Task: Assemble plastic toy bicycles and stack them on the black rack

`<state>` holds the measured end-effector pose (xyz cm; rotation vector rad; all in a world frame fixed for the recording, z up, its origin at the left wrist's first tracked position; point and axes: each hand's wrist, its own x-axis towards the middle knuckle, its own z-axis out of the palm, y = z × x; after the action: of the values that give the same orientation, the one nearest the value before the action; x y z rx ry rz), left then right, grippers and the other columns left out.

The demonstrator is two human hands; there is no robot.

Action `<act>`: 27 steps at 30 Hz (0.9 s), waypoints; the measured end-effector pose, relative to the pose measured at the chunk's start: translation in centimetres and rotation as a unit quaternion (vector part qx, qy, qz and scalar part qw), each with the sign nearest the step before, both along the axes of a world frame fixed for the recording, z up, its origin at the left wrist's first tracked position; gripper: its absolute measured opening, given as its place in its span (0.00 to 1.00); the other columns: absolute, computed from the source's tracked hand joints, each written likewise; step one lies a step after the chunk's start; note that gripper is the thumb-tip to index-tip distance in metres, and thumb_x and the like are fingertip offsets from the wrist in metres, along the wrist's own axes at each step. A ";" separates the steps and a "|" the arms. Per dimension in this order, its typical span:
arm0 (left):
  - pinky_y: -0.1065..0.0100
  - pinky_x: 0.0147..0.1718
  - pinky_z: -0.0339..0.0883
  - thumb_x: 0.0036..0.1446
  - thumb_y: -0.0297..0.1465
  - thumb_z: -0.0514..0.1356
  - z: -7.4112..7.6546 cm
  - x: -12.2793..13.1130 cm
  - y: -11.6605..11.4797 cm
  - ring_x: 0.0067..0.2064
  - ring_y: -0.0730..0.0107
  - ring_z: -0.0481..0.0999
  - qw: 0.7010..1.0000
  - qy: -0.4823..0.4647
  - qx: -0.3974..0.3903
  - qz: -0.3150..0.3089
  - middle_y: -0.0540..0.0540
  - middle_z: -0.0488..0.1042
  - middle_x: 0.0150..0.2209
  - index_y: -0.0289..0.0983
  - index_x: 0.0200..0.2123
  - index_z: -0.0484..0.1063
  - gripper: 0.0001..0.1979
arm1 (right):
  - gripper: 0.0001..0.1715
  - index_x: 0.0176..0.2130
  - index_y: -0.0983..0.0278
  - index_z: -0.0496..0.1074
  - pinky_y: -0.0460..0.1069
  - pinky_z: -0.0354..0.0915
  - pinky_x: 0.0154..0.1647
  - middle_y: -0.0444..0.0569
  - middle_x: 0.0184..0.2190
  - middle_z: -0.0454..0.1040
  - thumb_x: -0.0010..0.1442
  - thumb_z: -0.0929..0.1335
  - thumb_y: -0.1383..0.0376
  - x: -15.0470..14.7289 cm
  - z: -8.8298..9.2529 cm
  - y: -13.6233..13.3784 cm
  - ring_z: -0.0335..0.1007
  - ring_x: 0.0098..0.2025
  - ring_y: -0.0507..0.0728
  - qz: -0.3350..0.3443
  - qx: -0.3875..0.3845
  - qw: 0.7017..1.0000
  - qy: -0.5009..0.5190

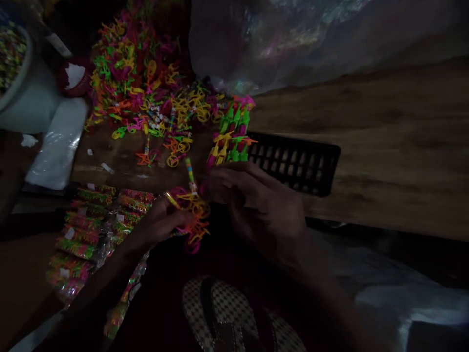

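Observation:
My left hand [159, 222] is closed around a bunch of small neon plastic toys [192, 215], orange, yellow and pink. My right hand [256, 205] meets it from the right, fingers curled and pinching at a striped stick [190, 173] that rises from the bunch. A big heap of the same colourful toys [146, 83] lies on the wooden board beyond the hands. A row of green, yellow and pink pieces [230, 132] stands at the left end of a black slotted tray [296, 164].
Filled clear packets of toys [91, 225] lie stacked at lower left. A large clear plastic bag [311, 39] sits at the top right. A white bowl [22, 83] stands at far left. A checked sandal [234, 318] shows below. The scene is dim.

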<state>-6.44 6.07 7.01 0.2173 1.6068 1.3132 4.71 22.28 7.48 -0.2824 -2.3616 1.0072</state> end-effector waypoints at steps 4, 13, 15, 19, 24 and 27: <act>0.65 0.40 0.69 0.54 0.34 0.67 -1.0 -0.1 -1.0 0.40 0.63 0.77 0.994 -0.044 -0.001 -0.103 0.47 0.79 0.35 0.37 0.40 0.77 0.12 | 0.17 0.48 0.61 0.75 0.52 0.74 0.43 0.53 0.56 0.71 0.65 0.62 0.72 0.2 -0.2 -0.2 0.75 0.50 0.60 0.118 0.008 0.990 -0.078; 0.66 0.39 0.67 0.46 0.36 0.71 -0.9 -1.1 -2.6 0.38 0.66 0.74 0.981 -0.072 -0.065 -0.167 0.47 0.77 0.34 0.36 0.36 0.75 0.15 | 0.12 0.37 0.61 0.76 0.49 0.59 0.25 0.52 0.50 0.70 0.60 0.65 0.74 1.7 -0.2 -0.7 0.68 0.30 0.52 0.127 0.088 0.967 -0.200; 0.66 0.38 0.67 0.46 0.35 0.70 -1.1 -1.3 -2.4 0.37 0.66 0.74 0.968 -0.089 -0.055 -0.227 0.47 0.76 0.33 0.35 0.36 0.74 0.15 | 0.07 0.34 0.61 0.76 0.49 0.54 0.23 0.51 0.46 0.71 0.60 0.68 0.71 2.2 -0.3 -0.8 0.65 0.28 0.51 0.127 0.103 0.964 -0.208; 0.67 0.37 0.67 0.50 0.37 0.68 -2.7 -1.5 -1.0 0.37 0.66 0.75 0.950 -0.079 -0.027 -0.302 0.44 0.77 0.37 0.34 0.44 0.74 0.20 | 0.07 0.30 0.61 0.73 0.50 0.52 0.24 0.51 0.38 0.73 0.60 0.68 0.69 3.8 -0.6 -1.0 0.67 0.31 0.55 0.107 0.170 0.957 -0.209; 0.72 0.28 0.62 0.55 0.38 0.65 -3.1 -2.0 0.3 0.31 0.71 0.72 0.917 0.059 -0.039 -0.392 0.46 0.75 0.32 0.34 0.49 0.75 0.20 | 0.08 0.28 0.61 0.70 0.52 0.42 0.25 0.50 0.25 0.71 0.57 0.67 0.72 6.9 0.3 -0.9 0.65 0.26 0.57 -0.098 0.237 0.929 -0.266; 0.74 0.26 0.59 0.57 0.37 0.64 -2.5 -2.6 0.3 0.28 0.73 0.70 0.909 0.090 -0.026 -0.406 0.48 0.74 0.28 0.36 0.42 0.79 0.14 | 0.06 0.31 0.59 0.73 0.51 0.44 0.24 0.48 0.24 0.73 0.60 0.68 0.67 8.5 0.2 0.5 0.63 0.22 0.55 -0.133 0.174 0.933 -0.287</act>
<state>-9.09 6.41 4.47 0.8912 1.4441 0.6076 13.17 22.75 7.66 -0.8235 -2.8535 0.3906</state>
